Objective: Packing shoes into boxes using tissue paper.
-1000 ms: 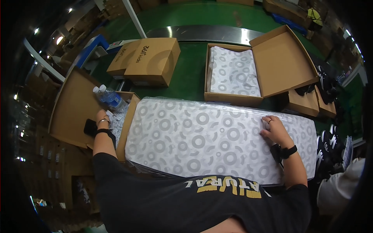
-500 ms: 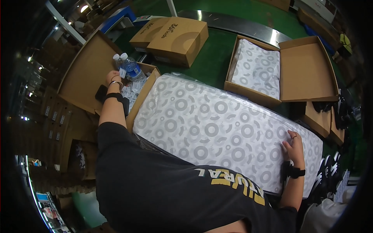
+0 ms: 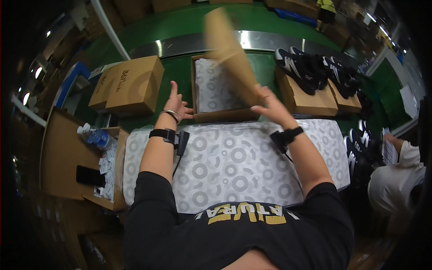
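An open cardboard shoebox (image 3: 220,116) with grey-patterned white tissue paper (image 3: 209,85) inside stands beyond the paper stack. My right hand (image 3: 272,109) grips the near right edge of the box's hinged lid (image 3: 236,63), which stands partly raised over the box and is blurred by motion. At the box's near left corner is my left hand (image 3: 178,107), its fingers spread and thumb pointing up, holding nothing; its fingertips are close to the box wall. Under both forearms lies a wide stack of the same patterned paper (image 3: 238,168) in clear plastic.
Closed shoeboxes (image 3: 135,83) stand at the left. Nearer is an open carton (image 3: 119,168) with small white packets, water bottles (image 3: 98,137) and a black phone (image 3: 90,176). Black-and-white sneakers (image 3: 303,72) sit on boxes at the right. A person's white sleeve (image 3: 396,177) shows at the right edge.
My left hand has left the packet carton for the shoebox's left side. My right hand has moved from the paper stack to the lid, which has swung up from lying open. The view has turned right.
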Action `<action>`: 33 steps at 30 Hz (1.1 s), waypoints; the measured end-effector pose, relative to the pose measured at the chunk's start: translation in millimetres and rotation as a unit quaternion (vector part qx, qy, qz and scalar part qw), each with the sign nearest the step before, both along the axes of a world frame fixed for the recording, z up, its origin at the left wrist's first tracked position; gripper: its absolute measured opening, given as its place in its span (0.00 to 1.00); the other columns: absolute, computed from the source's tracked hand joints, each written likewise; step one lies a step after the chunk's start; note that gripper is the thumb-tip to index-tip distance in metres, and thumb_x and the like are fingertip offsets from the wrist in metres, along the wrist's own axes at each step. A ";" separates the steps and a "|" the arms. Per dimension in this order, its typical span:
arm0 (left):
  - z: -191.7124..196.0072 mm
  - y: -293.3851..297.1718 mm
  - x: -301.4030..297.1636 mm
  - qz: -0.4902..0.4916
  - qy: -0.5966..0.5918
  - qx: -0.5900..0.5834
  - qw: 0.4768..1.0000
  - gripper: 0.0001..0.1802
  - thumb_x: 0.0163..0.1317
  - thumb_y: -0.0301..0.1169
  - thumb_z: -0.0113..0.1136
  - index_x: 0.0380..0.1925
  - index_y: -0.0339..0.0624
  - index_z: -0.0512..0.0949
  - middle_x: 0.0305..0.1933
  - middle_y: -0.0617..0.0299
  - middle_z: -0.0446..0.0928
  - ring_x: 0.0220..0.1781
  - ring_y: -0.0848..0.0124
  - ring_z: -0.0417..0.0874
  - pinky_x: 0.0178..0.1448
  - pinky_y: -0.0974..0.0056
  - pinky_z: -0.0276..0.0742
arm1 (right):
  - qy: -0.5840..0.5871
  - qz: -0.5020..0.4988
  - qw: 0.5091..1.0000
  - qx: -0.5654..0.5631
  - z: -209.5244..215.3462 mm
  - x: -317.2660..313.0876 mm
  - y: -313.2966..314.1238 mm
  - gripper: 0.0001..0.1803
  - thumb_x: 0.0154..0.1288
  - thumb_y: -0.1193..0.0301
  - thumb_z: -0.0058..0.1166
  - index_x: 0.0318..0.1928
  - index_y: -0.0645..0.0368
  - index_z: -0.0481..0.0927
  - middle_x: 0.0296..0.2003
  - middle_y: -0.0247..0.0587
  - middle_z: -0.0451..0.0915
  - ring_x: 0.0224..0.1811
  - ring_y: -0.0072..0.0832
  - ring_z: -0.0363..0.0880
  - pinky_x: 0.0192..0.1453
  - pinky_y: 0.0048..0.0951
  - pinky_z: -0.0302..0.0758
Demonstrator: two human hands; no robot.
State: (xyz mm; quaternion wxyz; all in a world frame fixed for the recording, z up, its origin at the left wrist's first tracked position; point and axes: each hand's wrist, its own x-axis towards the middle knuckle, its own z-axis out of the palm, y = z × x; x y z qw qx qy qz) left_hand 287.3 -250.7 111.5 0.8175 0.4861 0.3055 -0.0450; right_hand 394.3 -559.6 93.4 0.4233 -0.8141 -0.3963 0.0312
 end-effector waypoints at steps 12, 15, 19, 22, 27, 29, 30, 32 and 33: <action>-18.8 -34.7 6.0 -0.220 -0.003 0.780 0.586 0.52 0.37 0.55 0.63 0.58 0.35 0.55 0.60 0.30 0.51 0.64 0.45 0.51 0.63 0.54 0.55 | 0.233 -0.541 0.772 0.237 -65.9 83.1 -115.3 0.41 0.47 0.70 0.60 0.59 0.61 0.50 0.51 0.52 0.63 0.50 0.43 0.66 0.47 0.44 0.67; -2.4 -52.7 -14.8 -0.249 -0.013 0.833 0.495 0.46 0.36 0.45 0.68 0.54 0.35 0.59 0.58 0.37 0.57 0.63 0.49 0.56 0.59 0.57 0.63 | 0.383 -0.526 0.684 0.330 -38.3 76.3 -121.3 0.47 0.49 0.74 0.57 0.61 0.54 0.35 0.53 0.49 0.60 0.52 0.40 0.64 0.45 0.49 0.67; -18.7 -31.4 -0.6 -0.203 -0.014 0.882 0.424 0.43 0.31 0.37 0.72 0.50 0.34 0.63 0.53 0.46 0.65 0.60 0.56 0.63 0.45 0.63 0.76 | 0.404 -0.517 0.677 0.333 -37.0 72.0 -67.3 0.57 0.50 0.75 0.56 0.62 0.43 0.19 0.50 0.48 0.61 0.47 0.37 0.66 0.41 0.41 0.70; -41.2 7.4 19.2 -0.108 -0.017 0.938 0.328 0.34 0.34 0.38 0.70 0.42 0.36 0.67 0.47 0.52 0.70 0.56 0.58 0.68 0.40 0.65 0.78 | 0.400 -0.494 0.688 0.351 -31.1 31.3 6.6 0.59 0.48 0.78 0.53 0.61 0.46 0.15 0.38 0.48 0.68 0.21 0.28 0.70 0.25 0.28 0.70; -51.5 14.3 42.1 -0.071 0.026 0.933 0.353 0.29 0.38 0.36 0.68 0.41 0.39 0.66 0.45 0.54 0.70 0.56 0.59 0.68 0.41 0.64 0.77 | 0.124 -0.325 0.907 0.236 -1.2 -13.0 21.0 0.42 0.46 0.71 0.59 0.61 0.59 0.52 0.54 0.55 0.57 0.54 0.41 0.64 0.58 0.36 0.60; -56.4 13.5 43.6 -0.057 0.038 0.939 0.337 0.28 0.38 0.36 0.68 0.39 0.40 0.67 0.42 0.55 0.70 0.55 0.59 0.68 0.40 0.65 0.77 | -0.109 -0.337 0.902 0.247 37.3 25.3 2.7 0.31 0.46 0.71 0.57 0.54 0.60 0.64 0.50 0.52 0.62 0.50 0.41 0.66 0.55 0.36 0.62; -60.7 16.3 44.8 -0.042 0.034 0.949 0.311 0.27 0.37 0.37 0.68 0.37 0.41 0.68 0.41 0.56 0.70 0.53 0.60 0.70 0.37 0.65 0.78 | -0.175 -0.330 0.900 0.225 43.2 60.6 -10.2 0.27 0.46 0.71 0.56 0.50 0.60 0.67 0.48 0.51 0.64 0.50 0.43 0.65 0.55 0.36 0.63; -62.2 16.3 48.4 -0.027 0.027 0.959 0.282 0.26 0.36 0.38 0.68 0.36 0.42 0.69 0.39 0.57 0.71 0.51 0.60 0.71 0.35 0.66 0.78 | -0.249 -0.372 0.880 0.159 52.9 126.2 -32.5 0.17 0.47 0.72 0.54 0.42 0.59 0.74 0.45 0.49 0.69 0.51 0.43 0.66 0.56 0.36 0.63; -60.5 14.9 48.2 -0.042 0.031 0.958 0.282 0.24 0.37 0.38 0.67 0.34 0.42 0.70 0.38 0.57 0.70 0.50 0.60 0.72 0.34 0.66 0.78 | -0.189 -0.359 0.909 0.095 61.5 151.4 -42.0 0.20 0.48 0.72 0.55 0.46 0.58 0.73 0.51 0.49 0.68 0.53 0.42 0.66 0.56 0.36 0.63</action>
